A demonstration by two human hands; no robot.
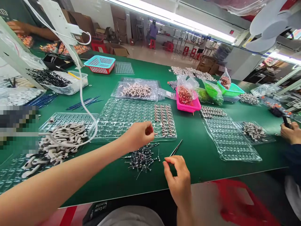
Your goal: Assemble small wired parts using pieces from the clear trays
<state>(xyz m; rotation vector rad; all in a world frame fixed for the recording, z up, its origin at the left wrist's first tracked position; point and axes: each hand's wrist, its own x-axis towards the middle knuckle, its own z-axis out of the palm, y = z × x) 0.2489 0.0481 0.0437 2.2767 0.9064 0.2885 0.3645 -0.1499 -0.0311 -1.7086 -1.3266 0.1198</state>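
Observation:
My left hand [142, 135] hovers over the near edge of a clear plastic tray [122, 117], its fingers curled in a pinch. Whatever sits at its fingertips is too small to name. Small beige parts [163, 117] fill the tray's right-hand columns. Below that hand lies a heap of small electronic components with thin wire leads [142, 158]. My right hand [178, 177] is to the right of the heap, thumb and forefinger brought together; what they hold, if anything, is unclear. Tweezers [176, 147] show just beyond its fingers, their near end hidden.
Beige curved parts [63, 141] are piled on a tray at left. More beige parts [136, 90] lie on trays behind. A pink basket [188, 105] and another clear tray [232, 135] stand to the right. A white cable [81, 91] hangs at left. A co-worker's hand [291, 131] is far right.

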